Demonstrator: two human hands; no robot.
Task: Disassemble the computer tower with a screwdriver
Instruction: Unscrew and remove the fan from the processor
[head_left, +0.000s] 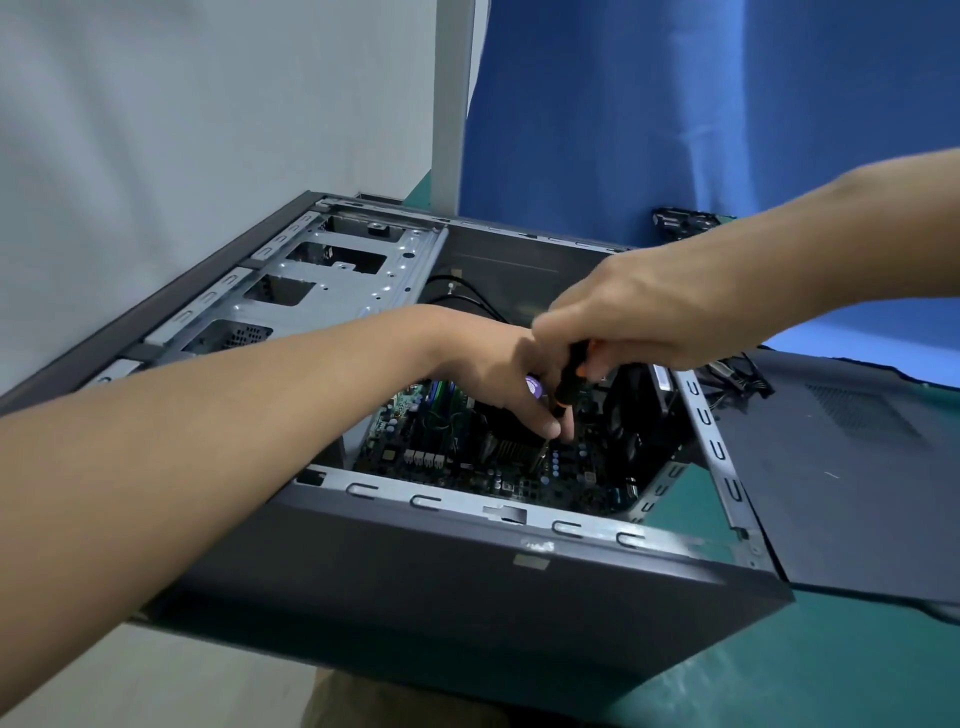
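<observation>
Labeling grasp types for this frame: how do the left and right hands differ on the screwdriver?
Right hand wraps the screwdriver handle from above; left hand appears to pinch it low, by the shaft. Right hand sits higher; left hand's fingers dip toward the motherboard. Right arm enters from the right; left arm crosses the near wall from lower left. Shared: both bare, both on one tool inside the open tower.

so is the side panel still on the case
No, the panel lies flat on the table to the right of the open case.
</observation>
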